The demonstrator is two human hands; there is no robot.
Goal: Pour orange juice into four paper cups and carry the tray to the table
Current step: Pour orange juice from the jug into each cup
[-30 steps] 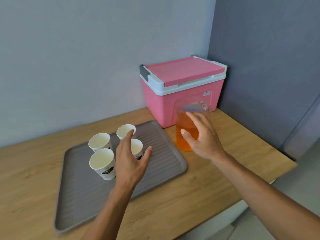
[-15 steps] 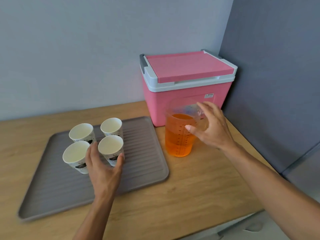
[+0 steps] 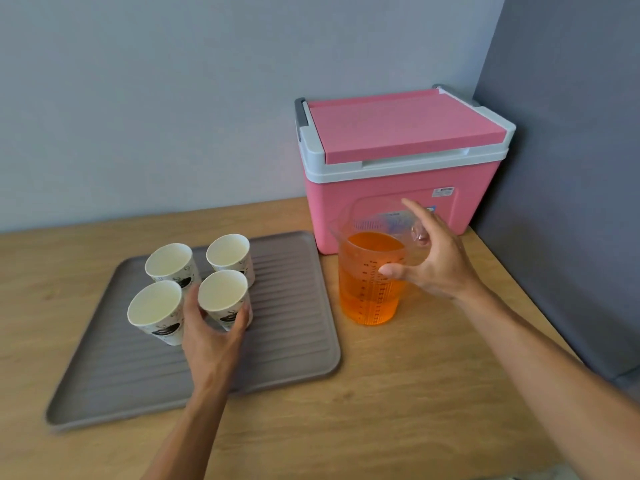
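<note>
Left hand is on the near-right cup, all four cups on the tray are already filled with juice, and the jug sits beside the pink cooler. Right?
Not quite. In the head view the four cups on the tray are empty; the juice is in the jug.

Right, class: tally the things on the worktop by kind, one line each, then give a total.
Cups: 4
Tray: 1
Jug of juice: 1
Cooler: 1
Total: 7
</note>
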